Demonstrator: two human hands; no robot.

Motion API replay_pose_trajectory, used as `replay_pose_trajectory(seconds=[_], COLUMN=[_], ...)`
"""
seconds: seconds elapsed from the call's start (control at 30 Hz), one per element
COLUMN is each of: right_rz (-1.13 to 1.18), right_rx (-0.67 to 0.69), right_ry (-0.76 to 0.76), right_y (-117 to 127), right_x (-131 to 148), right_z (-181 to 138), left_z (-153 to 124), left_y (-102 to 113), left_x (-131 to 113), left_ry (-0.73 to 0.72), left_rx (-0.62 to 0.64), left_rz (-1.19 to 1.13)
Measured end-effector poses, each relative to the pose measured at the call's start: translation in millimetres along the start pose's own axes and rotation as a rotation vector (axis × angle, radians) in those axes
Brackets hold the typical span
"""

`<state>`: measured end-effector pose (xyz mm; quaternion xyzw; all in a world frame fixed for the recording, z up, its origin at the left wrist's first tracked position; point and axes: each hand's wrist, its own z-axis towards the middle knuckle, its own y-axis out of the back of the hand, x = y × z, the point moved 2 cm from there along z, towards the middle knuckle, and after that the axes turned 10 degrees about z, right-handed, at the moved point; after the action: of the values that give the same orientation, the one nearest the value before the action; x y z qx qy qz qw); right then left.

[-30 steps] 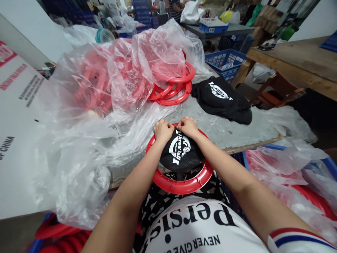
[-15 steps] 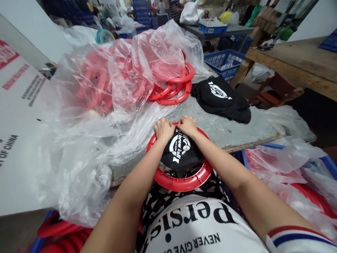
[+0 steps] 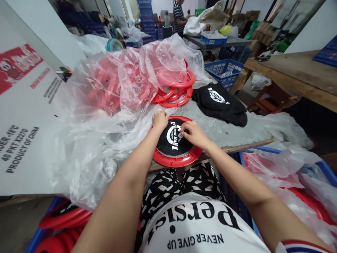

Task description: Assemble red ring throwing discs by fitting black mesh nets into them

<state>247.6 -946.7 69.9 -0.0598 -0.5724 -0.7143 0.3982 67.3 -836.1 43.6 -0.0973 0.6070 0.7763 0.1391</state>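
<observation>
A red plastic ring point(image 3: 171, 161) lies at the table's front edge, close to my body. Black mesh fabric point(image 3: 168, 149) with white "Throw Ball" print spans the inside of it. My left hand point(image 3: 159, 121) is closed over the ring's upper left rim, its fingertips partly hidden. Curled fingers of my right hand point(image 3: 194, 133) rest at the right part of the fabric, thumb and forefinger close together; what they pinch, if anything, I cannot make out. Beyond the ring, to the right, lies a pile of black printed fabric covers point(image 3: 219, 105).
Several red rings point(image 3: 179, 102) spill from a clear plastic bag point(image 3: 126, 73) at the back left. A printed carton point(image 3: 23, 116) stands at left. Blue crates point(image 3: 322, 167) flank me below the table point(image 3: 237, 138). A person point(image 3: 178, 15) stands far behind.
The fabric now fills most of the ring, where a gap showed at its near side. My right hand has left the far rim and come over the fabric; my left has shifted slightly left.
</observation>
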Motion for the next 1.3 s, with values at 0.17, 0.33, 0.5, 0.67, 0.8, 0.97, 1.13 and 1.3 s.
replay_pose_trajectory(seconds=[0.17, 0.33, 0.5, 0.67, 0.8, 0.97, 1.13, 1.3], right_rz=[-0.071, -0.194, -0.226, -0.139, -0.07, -0.006, 0.046, -0.025], right_rx=[0.201, 0.396, 0.429, 0.392, 0.345, 0.164, -0.023, -0.049], right_ry=[0.004, 0.046, 0.017, 0.013, 0.022, 0.018, 0.079, 0.12], right_y=[-5.3, -18.5, -30.3, -26.1, -20.5, -16.4, -20.9, -29.7], right_x=[-5.9, 4.1, 4.1, 5.6, 8.3, 4.5, 3.9, 7.4], right_z=[-36.8, -33.9, -30.5, -36.1, -37.1, -49.1, -70.0, -71.0], left_z=[-45.5, -116.6, -157.9, -170.8, -171.6, -175.0, -178.2, -180.9], left_y=[21.5, 20.3, 7.8, 0.7, -2.6, -5.0, -5.2, -6.1], left_x=[-5.2, -11.8, -8.1, -7.0, -9.9, -11.6, -12.1, -11.9], left_ry=[-0.174, -0.33, -0.366, -0.358, -0.348, -0.339, -0.328, -0.364], left_rx=[-0.102, 0.005, 0.114, 0.094, 0.03, -0.042, -0.066, -0.095], left_rz=[-0.087, -0.126, -0.148, -0.197, -0.214, -0.247, -0.266, -0.25])
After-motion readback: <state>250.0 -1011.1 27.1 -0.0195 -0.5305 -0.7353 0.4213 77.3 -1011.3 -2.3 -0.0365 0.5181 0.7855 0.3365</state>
